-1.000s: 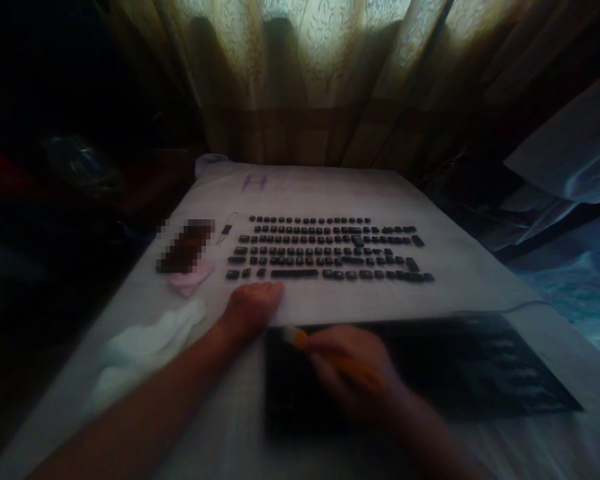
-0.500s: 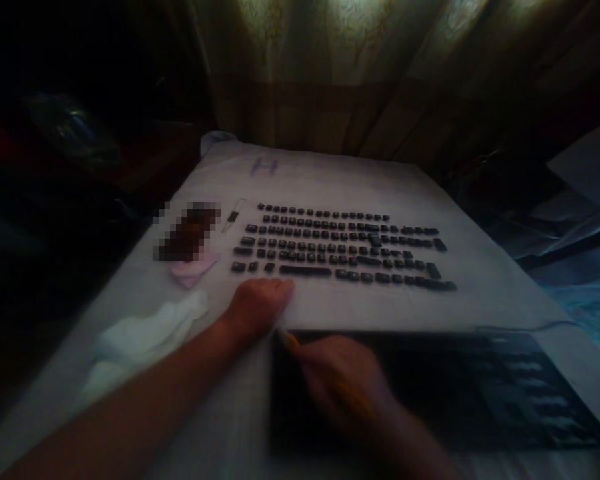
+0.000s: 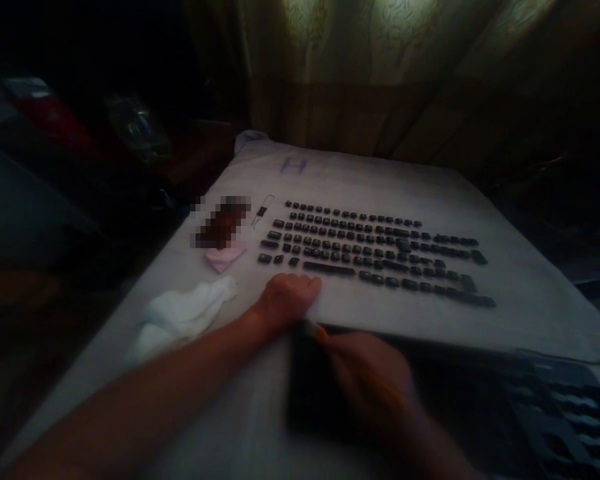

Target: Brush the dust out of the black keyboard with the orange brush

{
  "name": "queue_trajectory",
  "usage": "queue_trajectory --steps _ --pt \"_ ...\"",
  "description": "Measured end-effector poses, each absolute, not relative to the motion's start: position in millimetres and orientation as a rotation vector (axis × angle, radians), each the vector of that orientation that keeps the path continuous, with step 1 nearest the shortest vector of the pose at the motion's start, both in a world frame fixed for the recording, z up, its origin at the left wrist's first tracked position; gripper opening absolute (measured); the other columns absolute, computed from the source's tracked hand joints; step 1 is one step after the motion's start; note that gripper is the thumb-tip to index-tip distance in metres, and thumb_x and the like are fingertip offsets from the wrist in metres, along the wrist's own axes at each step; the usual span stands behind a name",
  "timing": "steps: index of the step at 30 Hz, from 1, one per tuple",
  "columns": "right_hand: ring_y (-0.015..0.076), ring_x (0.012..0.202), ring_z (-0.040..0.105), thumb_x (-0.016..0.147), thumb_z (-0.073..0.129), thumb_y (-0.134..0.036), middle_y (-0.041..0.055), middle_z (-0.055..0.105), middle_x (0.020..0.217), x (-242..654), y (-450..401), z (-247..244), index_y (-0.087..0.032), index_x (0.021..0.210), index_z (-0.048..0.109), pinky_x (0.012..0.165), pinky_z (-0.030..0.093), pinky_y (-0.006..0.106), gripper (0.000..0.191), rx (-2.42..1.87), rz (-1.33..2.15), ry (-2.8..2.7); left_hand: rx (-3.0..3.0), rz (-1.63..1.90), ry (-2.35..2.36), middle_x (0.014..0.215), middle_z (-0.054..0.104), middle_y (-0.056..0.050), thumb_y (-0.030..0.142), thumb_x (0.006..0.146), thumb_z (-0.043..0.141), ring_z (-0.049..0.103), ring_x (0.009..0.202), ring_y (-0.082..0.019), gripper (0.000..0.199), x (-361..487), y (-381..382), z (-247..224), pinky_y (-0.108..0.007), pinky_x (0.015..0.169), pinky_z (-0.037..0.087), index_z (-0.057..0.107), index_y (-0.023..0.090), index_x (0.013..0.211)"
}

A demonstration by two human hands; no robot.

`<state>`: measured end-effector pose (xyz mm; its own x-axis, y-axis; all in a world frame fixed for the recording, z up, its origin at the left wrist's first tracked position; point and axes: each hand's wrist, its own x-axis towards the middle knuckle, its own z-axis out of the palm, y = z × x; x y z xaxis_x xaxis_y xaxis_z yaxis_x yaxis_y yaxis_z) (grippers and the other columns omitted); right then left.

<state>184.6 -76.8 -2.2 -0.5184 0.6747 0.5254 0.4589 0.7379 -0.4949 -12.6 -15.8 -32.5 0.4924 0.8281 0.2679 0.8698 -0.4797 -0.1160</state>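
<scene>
My right hand point(image 3: 367, 360) is closed around a slim orange-handled brush point(image 3: 322, 333), its pale tip at the far left corner of a black keyboard base point(image 3: 450, 387). The base's keys are off, and light strips show at its right end. My left hand point(image 3: 289, 297) rests by that same corner with its fingers curled; whether they hold anything is hidden. Just beyond it lie rows of loose black keycaps point(image 3: 345, 235), with the long space bar point(image 3: 329, 268) nearest my left hand. The brush and right hand are slightly blurred.
On the left of the white-covered table point(image 3: 380, 177) lie a crumpled white cloth point(image 3: 183, 310), a pink cloth point(image 3: 225, 256) and a blurred-out brown item point(image 3: 224, 223). A wire keycap puller point(image 3: 263, 211) lies beside the keycaps. A cable point(image 3: 565, 359) runs off right; a curtain point(image 3: 330, 80) hangs behind.
The view has turned left, so the table and everything on it sit further right in the picture. Both hands stay near the base's far left corner, and the brush is still in my right hand.
</scene>
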Motion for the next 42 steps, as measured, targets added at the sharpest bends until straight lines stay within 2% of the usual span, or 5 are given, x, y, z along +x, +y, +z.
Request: queue_trajectory --steps 15,21,27,35,42 --pt "0.0196 0.071 0.076 0.094 0.050 -0.014 0.0083 0.078 0.084 182 -74 -9 -0.017 0.098 0.068 0.069 0.062 0.030 0.018 -0.728 0.355 -2.177 -2.576 -0.135 -1.195 0.070 0.068 -0.008 0.006 0.091 0.047 0.068 0.066 -0.022 0.020 -7 2 -30 -0.031 0.056 0.053 0.066 0.011 0.086" --pt "0.0204 0.072 0.076 0.092 0.050 -0.013 0.0091 0.079 0.083 179 -75 -12 -0.016 0.097 0.068 0.069 0.062 0.030 0.019 -0.700 0.282 -2.145 -2.634 0.031 -1.112 0.121 0.064 -0.010 0.035 0.094 0.062 0.066 0.102 -0.022 0.035 -7 11 -42 -0.043 0.085 0.058 0.060 0.016 0.123" --pt "0.0196 0.072 0.076 0.093 0.049 -0.015 0.0084 0.079 0.084 179 -74 -18 -0.019 0.097 0.069 0.071 0.061 0.028 0.021 -0.695 0.220 -2.156 -2.652 0.103 -0.986 0.127 0.062 -0.011 0.035 0.094 0.062 0.064 0.107 -0.024 0.038 -15 20 -34 -0.046 0.089 0.057 0.058 0.017 0.127" --pt "0.0202 0.073 0.077 0.094 0.049 -0.016 0.0089 0.080 0.086 182 -74 -17 -0.019 0.099 0.069 0.071 0.061 0.029 0.021 -0.673 0.153 -2.155 -2.583 0.034 -0.798 0.066 0.069 -0.005 0.002 0.088 0.047 0.064 0.060 -0.015 0.027 -34 9 44 -0.028 0.057 0.049 0.066 0.015 0.074" --pt "0.0204 0.070 0.075 0.095 0.047 -0.017 0.0097 0.079 0.085 182 -76 -17 -0.017 0.100 0.069 0.068 0.061 0.031 0.023 -0.688 0.150 -2.166 -2.569 -0.188 -0.830 0.065 0.070 -0.002 0.006 0.090 0.045 0.062 0.058 -0.016 0.028 -2 -16 82 -0.027 0.053 0.042 0.066 0.019 0.076"
